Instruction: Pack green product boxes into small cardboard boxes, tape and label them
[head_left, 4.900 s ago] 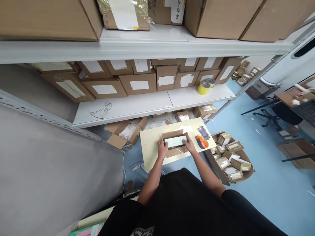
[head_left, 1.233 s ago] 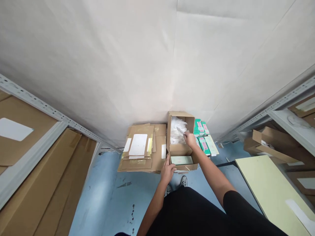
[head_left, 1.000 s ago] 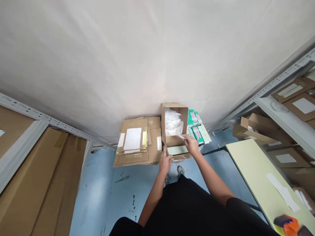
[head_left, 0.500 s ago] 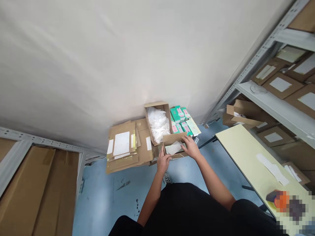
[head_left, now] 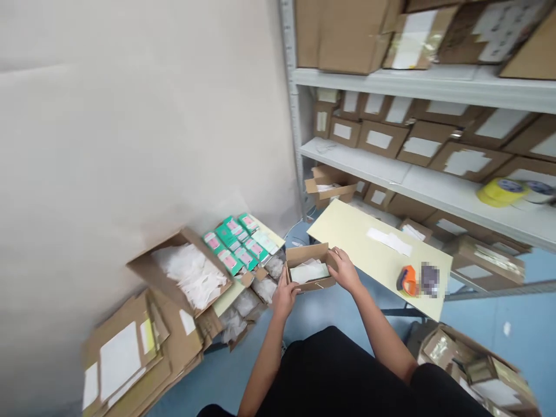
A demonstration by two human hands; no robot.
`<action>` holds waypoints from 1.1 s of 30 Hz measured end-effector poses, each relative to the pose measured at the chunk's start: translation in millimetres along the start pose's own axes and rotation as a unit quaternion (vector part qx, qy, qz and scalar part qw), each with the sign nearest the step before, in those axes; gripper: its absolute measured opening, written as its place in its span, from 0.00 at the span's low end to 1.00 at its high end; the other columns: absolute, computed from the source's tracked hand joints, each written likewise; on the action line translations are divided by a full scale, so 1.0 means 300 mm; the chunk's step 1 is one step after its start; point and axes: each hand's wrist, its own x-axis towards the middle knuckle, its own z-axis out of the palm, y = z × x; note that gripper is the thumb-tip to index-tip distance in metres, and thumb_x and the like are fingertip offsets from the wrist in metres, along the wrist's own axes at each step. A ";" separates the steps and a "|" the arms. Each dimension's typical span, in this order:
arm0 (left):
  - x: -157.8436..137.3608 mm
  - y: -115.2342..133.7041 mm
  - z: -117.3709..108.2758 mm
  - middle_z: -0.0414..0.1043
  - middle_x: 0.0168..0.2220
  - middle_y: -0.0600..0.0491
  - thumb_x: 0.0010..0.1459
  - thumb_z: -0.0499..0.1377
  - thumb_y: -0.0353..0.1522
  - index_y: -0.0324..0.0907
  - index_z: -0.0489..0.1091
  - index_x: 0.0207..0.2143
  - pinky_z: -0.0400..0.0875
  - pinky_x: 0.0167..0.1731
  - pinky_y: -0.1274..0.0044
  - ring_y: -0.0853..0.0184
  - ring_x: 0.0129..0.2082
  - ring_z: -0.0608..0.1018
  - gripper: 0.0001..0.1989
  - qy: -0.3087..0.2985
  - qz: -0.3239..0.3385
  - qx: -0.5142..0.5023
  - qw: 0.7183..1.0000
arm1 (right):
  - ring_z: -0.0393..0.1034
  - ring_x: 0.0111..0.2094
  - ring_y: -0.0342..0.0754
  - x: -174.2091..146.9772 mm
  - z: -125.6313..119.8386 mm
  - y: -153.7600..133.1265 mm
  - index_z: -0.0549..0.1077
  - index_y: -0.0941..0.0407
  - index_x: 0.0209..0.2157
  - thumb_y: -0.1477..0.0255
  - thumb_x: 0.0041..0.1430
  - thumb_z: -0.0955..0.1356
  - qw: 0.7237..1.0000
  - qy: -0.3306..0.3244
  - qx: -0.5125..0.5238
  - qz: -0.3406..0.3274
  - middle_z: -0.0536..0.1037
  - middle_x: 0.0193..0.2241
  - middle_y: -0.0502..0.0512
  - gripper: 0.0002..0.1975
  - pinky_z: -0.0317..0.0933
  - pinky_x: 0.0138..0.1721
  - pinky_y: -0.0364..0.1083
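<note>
Both hands carry a small open cardboard box point(head_left: 306, 253) in front of my body. My left hand point(head_left: 284, 296) is closed against its left side, fingers along the wall. On the opposite side, my right hand point(head_left: 345, 270) grips the right wall near the upper corner. Inside the box lie white and pale papers or packets point(head_left: 309, 271); their exact kind is unclear. A larger open box point(head_left: 182, 237) filled with white plastic bags point(head_left: 193, 275) stands to the left, beside several green and pink small boxes point(head_left: 234, 246).
To the right stands a pale yellow table point(head_left: 343, 226) bearing a white paper strip point(head_left: 390, 240) and an orange tape dispenser point(head_left: 407, 281). A metal shelf point(head_left: 417, 174) holds labelled cartons and yellow tape point(head_left: 500, 192). Flattened cardboard point(head_left: 174, 330) lies left; an open carton point(head_left: 482, 370) sits lower right.
My view has turned right, towards the shelf and the yellow table. The small cardboard box, held in both hands, has moved away from the larger box of bags and towards the yellow table.
</note>
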 end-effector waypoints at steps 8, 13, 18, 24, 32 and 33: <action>0.317 0.278 0.227 0.41 0.77 0.52 0.61 0.64 0.28 0.45 0.81 0.39 0.61 0.68 0.60 0.53 0.74 0.55 0.07 -0.101 0.131 0.003 0.986 | 0.58 0.69 0.63 -0.117 -0.247 0.371 0.67 0.56 0.65 0.66 0.63 0.67 0.983 0.109 -0.018 0.145 0.63 0.68 0.67 0.29 0.58 0.67 0.63; 0.503 0.311 0.322 0.41 0.77 0.50 0.63 0.62 0.29 0.43 0.81 0.39 0.62 0.67 0.59 0.51 0.74 0.54 0.07 -0.147 0.191 -0.015 0.970 | 0.55 0.70 0.63 -0.095 -0.302 0.481 0.66 0.54 0.66 0.66 0.64 0.67 0.967 0.131 -0.043 0.215 0.59 0.71 0.66 0.29 0.57 0.67 0.64; 0.750 0.296 0.420 0.42 0.77 0.52 0.61 0.62 0.28 0.43 0.81 0.40 0.62 0.68 0.60 0.51 0.74 0.56 0.09 -0.204 0.213 -0.034 0.955 | 0.54 0.71 0.63 -0.014 -0.321 0.525 0.66 0.51 0.66 0.67 0.63 0.67 0.948 0.136 -0.059 0.283 0.59 0.71 0.63 0.29 0.58 0.66 0.64; 1.083 0.323 0.564 0.37 0.78 0.52 0.60 0.62 0.27 0.41 0.81 0.40 0.63 0.67 0.63 0.52 0.73 0.58 0.09 -0.282 0.237 -0.056 0.928 | 0.55 0.71 0.60 0.118 -0.334 0.516 0.64 0.49 0.68 0.66 0.64 0.67 0.925 0.150 -0.062 0.344 0.58 0.71 0.61 0.30 0.58 0.67 0.61; 1.298 0.318 0.750 0.34 0.78 0.51 0.60 0.62 0.27 0.41 0.79 0.48 0.56 0.70 0.60 0.48 0.76 0.48 0.14 -0.368 0.246 -0.039 0.896 | 0.54 0.71 0.60 0.158 -0.188 0.507 0.63 0.51 0.68 0.68 0.61 0.68 0.893 0.135 -0.032 0.428 0.58 0.71 0.63 0.34 0.57 0.67 0.59; 1.302 0.306 0.758 0.35 0.78 0.51 0.59 0.63 0.28 0.43 0.77 0.53 0.54 0.70 0.59 0.48 0.76 0.47 0.19 -0.366 0.244 -0.038 0.897 | 0.54 0.71 0.61 0.153 -0.169 0.508 0.62 0.50 0.69 0.69 0.60 0.69 0.887 0.130 -0.027 0.442 0.57 0.72 0.62 0.35 0.58 0.67 0.59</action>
